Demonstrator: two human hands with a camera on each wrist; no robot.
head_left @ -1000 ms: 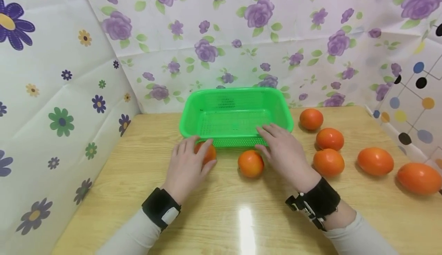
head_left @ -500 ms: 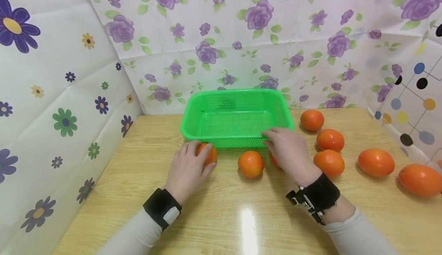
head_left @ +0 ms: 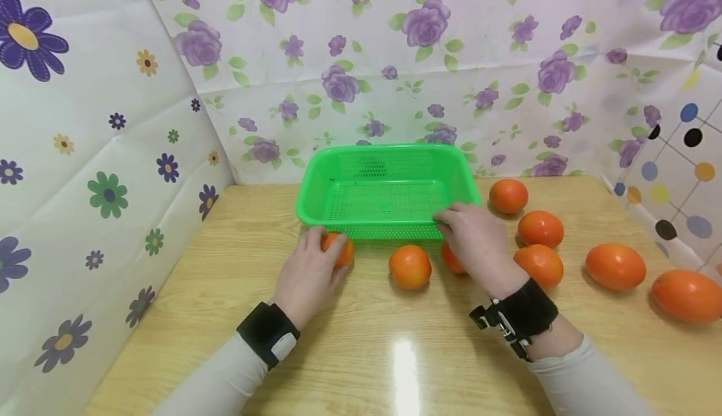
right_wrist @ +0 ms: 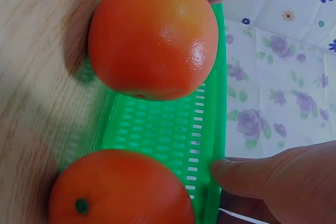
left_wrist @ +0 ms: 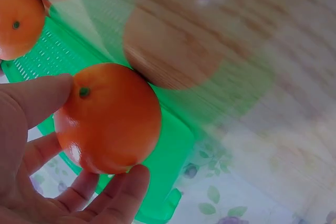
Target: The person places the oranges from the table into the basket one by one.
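In the head view my left hand curls round an orange-red round fruit at the left front of a green plastic basket. The left wrist view shows the thumb by the green stem of this fruit and fingertips along its far side. My right hand grips the basket's front rim near its right corner; in the right wrist view the thumb presses the rim and the other fingers are mostly hidden behind it. A similar fruit lies partly hidden beneath this hand, and another sits between the hands.
Several more orange-red fruits stand to the right on the wooden table, including an oblong one and one by the right edge. Flowered sheets close off the back and left; a dotted sheet hangs on the right.
My right hand's fingers went from spread over the basket's rim to curled on it, uncovering part of the fruit beneath. The left hand stays at its fruit.
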